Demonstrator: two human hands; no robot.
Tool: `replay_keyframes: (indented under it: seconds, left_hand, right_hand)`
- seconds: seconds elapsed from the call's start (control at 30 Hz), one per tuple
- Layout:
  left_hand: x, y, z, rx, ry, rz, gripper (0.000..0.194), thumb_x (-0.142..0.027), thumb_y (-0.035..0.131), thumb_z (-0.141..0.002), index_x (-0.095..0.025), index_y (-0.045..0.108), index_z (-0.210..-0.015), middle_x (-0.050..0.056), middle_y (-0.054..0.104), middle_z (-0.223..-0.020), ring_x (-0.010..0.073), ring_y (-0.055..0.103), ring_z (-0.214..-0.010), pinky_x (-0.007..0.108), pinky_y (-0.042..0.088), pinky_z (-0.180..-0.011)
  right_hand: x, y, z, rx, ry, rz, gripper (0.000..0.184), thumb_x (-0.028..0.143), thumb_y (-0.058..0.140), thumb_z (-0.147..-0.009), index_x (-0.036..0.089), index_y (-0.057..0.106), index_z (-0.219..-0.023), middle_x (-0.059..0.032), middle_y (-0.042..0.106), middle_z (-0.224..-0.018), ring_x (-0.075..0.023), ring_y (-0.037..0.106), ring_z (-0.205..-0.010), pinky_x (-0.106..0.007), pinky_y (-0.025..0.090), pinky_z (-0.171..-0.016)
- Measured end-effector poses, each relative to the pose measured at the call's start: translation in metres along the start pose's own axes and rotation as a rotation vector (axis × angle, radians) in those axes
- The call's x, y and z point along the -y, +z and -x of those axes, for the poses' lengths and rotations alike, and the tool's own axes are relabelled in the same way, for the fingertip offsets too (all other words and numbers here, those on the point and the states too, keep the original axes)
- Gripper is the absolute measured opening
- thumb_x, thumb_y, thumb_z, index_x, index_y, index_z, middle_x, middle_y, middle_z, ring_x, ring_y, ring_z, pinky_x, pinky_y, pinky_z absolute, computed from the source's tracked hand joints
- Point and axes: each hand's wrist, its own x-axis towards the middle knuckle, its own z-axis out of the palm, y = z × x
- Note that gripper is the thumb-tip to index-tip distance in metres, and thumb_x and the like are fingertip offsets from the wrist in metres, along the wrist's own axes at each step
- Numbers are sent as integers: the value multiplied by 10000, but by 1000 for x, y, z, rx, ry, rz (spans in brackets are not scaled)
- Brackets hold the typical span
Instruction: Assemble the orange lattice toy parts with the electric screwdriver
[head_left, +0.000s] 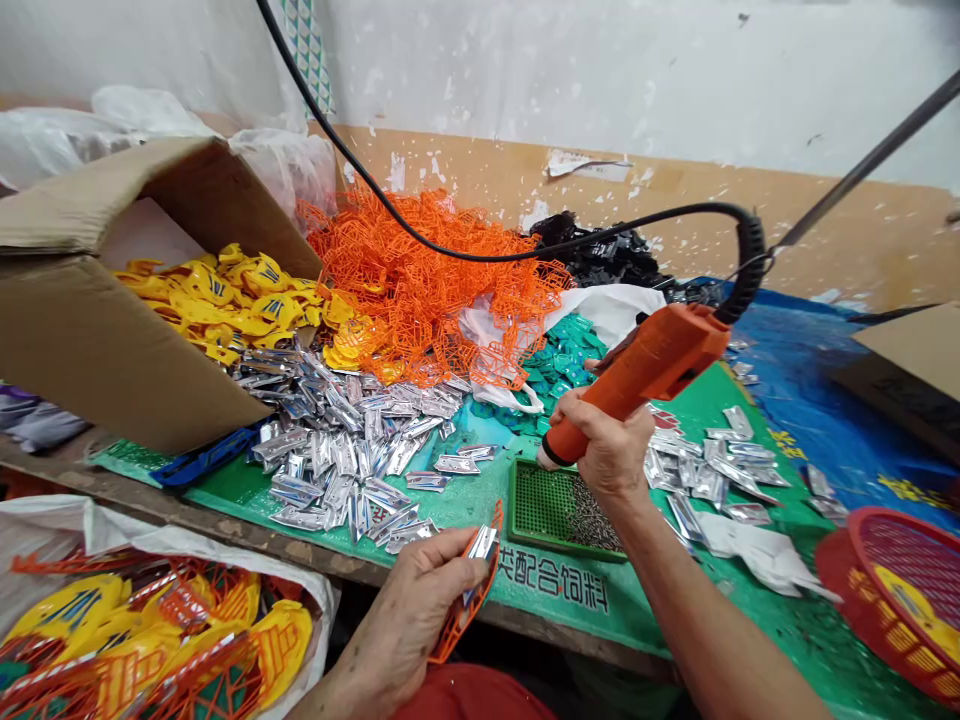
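Observation:
My right hand (609, 447) is wrapped round an orange electric screwdriver (645, 372), its tip pointing down at the left end of a small green screw tray (541, 503) with dark screws heaped on its right side. A black coiled cable (525, 248) runs up from the tool. My left hand (420, 612) is near the table's front edge, closed on an orange lattice plastic part (471, 600) with a silver plastic piece (480, 548) pressed against it.
A heap of silver pieces (337, 440) lies on the green mat (247, 490). Behind are orange lattice parts (420, 270), yellow parts (225, 295) spilling from a cardboard box (90, 330), teal and black pieces. A red basket (892, 590) sits right, a bag of assembled parts (150, 630) lower left.

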Motion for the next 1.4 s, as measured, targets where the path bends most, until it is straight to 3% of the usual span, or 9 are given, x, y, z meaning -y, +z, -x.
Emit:
replay_keyframes:
  seconds: [0.23, 0.57, 1.03, 1.27, 1.4]
  left_hand:
    - [-3, 2, -2, -22, -37, -1, 186, -329, 756, -641, -160, 731, -714, 6, 605, -615, 150, 540, -657, 239, 399, -632]
    - [-2, 0, -4, 1, -43, 17, 140, -291, 727, -678, -159, 685, -697, -9, 560, -667, 108, 460, -636, 214, 347, -627]
    - [0, 1, -5, -10, -22, -37, 165, -310, 716, -661, -158, 727, -724, 6, 603, -659, 127, 495, -621, 234, 346, -596]
    - [2, 3, -7, -21, -27, -39, 238, -314, 718, -639, -146, 752, -804, 19, 636, -674, 129, 506, -609, 241, 346, -586]
    - [2, 5, -8, -24, -24, -27, 228, -304, 721, -623, -144, 759, -781, 17, 630, -647, 130, 499, -601, 250, 337, -583]
  right_hand:
    - [-6, 1, 1, 10, -6, -8, 282, 234, 764, -604, 159, 612, -829, 48, 621, -558, -133, 552, -467, -300, 458, -511]
    - [-4, 1, 1, 14, -6, -32, 402, 207, 761, -605, 158, 612, -974, 58, 623, -565, -130, 554, -460, -285, 457, -490]
    - [-6, 1, 3, 12, -17, 51, 260, 230, 763, -591, 162, 630, -804, 42, 630, -580, -129, 553, -477, -304, 458, -520]
    - [26, 2, 4, 1, -13, -140, 439, 166, 748, -580, 182, 625, -1001, 60, 614, -570, -140, 556, -463, -302, 462, -494]
    - [53, 2, 17, 70, 12, -210, 384, 144, 727, -607, 212, 644, -975, 41, 611, -598, -147, 570, -493, -314, 479, -512]
